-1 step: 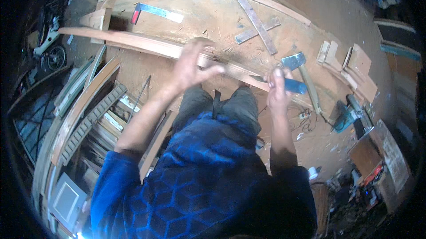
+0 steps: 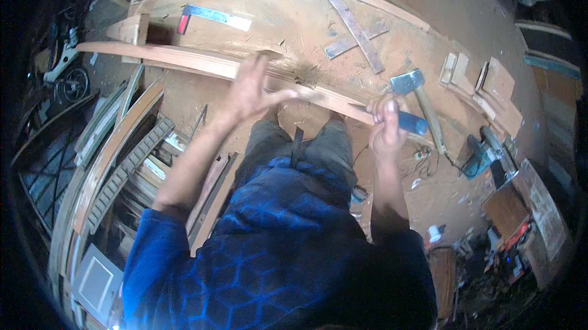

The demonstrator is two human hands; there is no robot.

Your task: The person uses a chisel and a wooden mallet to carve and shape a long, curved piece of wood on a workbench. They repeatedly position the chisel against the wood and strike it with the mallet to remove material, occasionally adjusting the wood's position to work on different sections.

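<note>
A long strip of wood (image 2: 177,57) lies along the near side of the workbench, with a recess cut near its middle. My left hand (image 2: 250,88) is over the strip beside the recess, thumb and fingers spread, slightly smeared by motion. In my right fist (image 2: 389,123) is a chisel (image 2: 413,123) with a blue handle. Its blade points left over the strip's right part; I cannot tell whether it touches. A hammer (image 2: 407,82) with a wooden handle lies just beyond my right hand.
On the workbench (image 2: 263,8) lie a try square (image 2: 217,18), two crossed flat bars (image 2: 349,21) and wood shavings. Cut wood blocks (image 2: 456,70) and a teal power tool (image 2: 474,161) with a cord sit at the right. Boards (image 2: 116,161) are stacked at the left.
My left hand has shifted slightly left along the strip. The right hand, still around the chisel, has moved a little to the right.
</note>
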